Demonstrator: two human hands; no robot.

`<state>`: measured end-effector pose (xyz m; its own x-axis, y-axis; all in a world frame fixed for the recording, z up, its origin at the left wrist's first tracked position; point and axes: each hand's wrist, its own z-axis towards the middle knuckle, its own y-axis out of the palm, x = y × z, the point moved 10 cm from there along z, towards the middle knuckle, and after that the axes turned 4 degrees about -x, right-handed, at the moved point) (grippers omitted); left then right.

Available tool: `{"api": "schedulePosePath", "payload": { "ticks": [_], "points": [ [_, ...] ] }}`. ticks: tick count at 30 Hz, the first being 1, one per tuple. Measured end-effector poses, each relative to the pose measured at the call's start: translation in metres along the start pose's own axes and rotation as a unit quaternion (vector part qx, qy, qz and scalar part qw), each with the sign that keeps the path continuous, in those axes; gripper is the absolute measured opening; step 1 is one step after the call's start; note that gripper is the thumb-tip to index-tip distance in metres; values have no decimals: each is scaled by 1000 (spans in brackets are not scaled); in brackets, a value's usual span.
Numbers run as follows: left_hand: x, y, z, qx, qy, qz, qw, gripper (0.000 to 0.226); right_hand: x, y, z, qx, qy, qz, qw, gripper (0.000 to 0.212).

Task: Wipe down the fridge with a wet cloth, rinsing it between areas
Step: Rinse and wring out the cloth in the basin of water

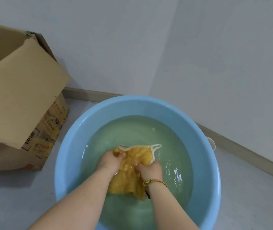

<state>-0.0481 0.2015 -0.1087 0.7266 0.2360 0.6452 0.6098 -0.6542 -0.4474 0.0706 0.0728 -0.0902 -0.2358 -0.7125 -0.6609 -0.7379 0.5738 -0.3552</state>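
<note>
You have both hands down in a round light-blue plastic basin [69,146] that stands on the pale grey floor [16,205] close to a corner of the white wall [132,47]. The basin holds cloudy, greenish water [132,130], and the yellow terry cloth with white edging [142,155] lies in it near the middle, bunched and wet, partly under the surface. Your left hand [110,161] grips the cloth's upper left part, its fingers curled tight into the fabric. Your right hand [150,170] grips the cloth at its right side, fingers also curled down into the folds, with the fingertips hidden by cloth and water. The two hands sit near each other with a band of crumpled cloth between them, and the rest of the cloth trails back under your wrists. A white hanging loop [156,145] at the cloth's far corner floats on the surface. A braided yellow and dark bracelet [155,181] circles your right wrist. To the left of the basin stands an open brown cardboard box [21,90] with printed labels on its side. A grey-brown skirting board [240,143] runs along the foot of the wall behind the basin.
</note>
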Motion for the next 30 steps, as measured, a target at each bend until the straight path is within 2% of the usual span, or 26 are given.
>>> {"api": "schedulePosePath", "payload": {
  "ticks": [3, 6, 9, 12, 14, 17, 21, 26, 28, 30],
  "points": [
    [15, 1, -4, 4, 23, -134, 991, 31, -10, 0, -9, -32, -15, 85, 996, 14],
    [36, -7, -17, 45, 58, -185, 980, 39, -40, -7, -27, 7, -114, 126, 985, 13],
    [55, -12, -36, 64, 92, -219, 969, 40, -62, 0, -53, 32, -199, 120, 972, 24],
    [63, -14, -58, 68, 113, -292, 947, 39, -74, 1, -62, 56, -230, 82, 968, 25],
    [71, -8, -72, 48, 143, -303, 941, 43, -75, -7, -52, 66, -227, 93, 967, 22],
    [80, -3, -72, 29, 175, -268, 947, 43, -73, -16, -49, 74, -231, 111, 964, 31],
    [76, 2, -53, -15, 132, -309, 942, 43, -78, -10, -72, 84, -283, 44, 954, 25],
    [80, 10, -68, -21, 181, -248, 951, 45, -72, -31, -51, 115, -223, 107, 962, 35],
    [72, 10, -57, -33, 147, -271, 951, 44, -68, -17, -62, 89, -247, 99, 960, 31],
    [60, 19, -49, -95, 77, -324, 938, 42, -65, 1, -71, 42, -262, 67, 962, 27]
  ]
}}
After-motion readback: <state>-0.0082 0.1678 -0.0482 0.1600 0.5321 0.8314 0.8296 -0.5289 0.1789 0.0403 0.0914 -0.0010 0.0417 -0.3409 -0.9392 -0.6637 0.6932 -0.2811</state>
